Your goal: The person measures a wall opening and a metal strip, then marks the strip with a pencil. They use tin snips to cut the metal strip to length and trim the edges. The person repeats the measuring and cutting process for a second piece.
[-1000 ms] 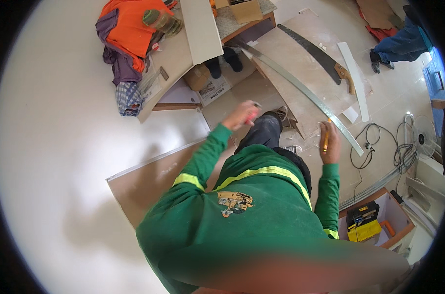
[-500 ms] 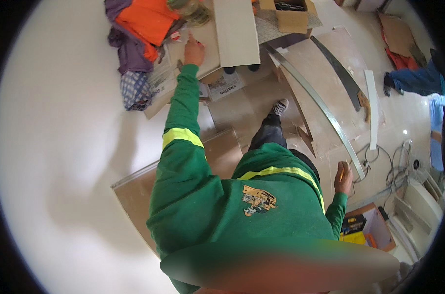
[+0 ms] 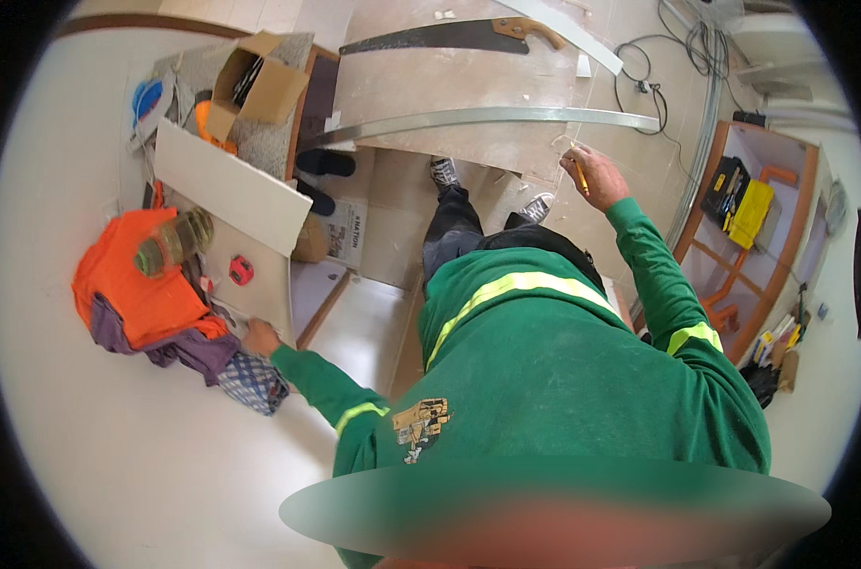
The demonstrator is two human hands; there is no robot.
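Note:
My left hand (image 3: 262, 339) is at the near edge of a pale board (image 3: 267, 287) on the left, fingers curled by a small grey tool (image 3: 229, 313); what they grip is unclear. A red tape measure (image 3: 241, 269) lies on that board above my hand, beside a bottle (image 3: 174, 241) on orange and purple clothing (image 3: 131, 275). My right hand (image 3: 596, 178) grips a yellow pencil (image 3: 581, 175) near the right end of a long metal straightedge (image 3: 478, 119), which lies across a large board (image 3: 430, 81). A handsaw (image 3: 435, 36) lies farther back.
A granite top (image 3: 188, 76) holds an open cardboard box (image 3: 248, 81). A narrow white strip (image 3: 577, 43) and coiled cables (image 3: 691, 28) are at the back. On the right stands a wooden-framed cabinet (image 3: 679, 289) holding a toolbox (image 3: 724, 190) and orange pipes.
The red tape measure has left my left hand and lies on the board. That hand has moved lower along it. My view has swung left; the pencil stays in my right hand.

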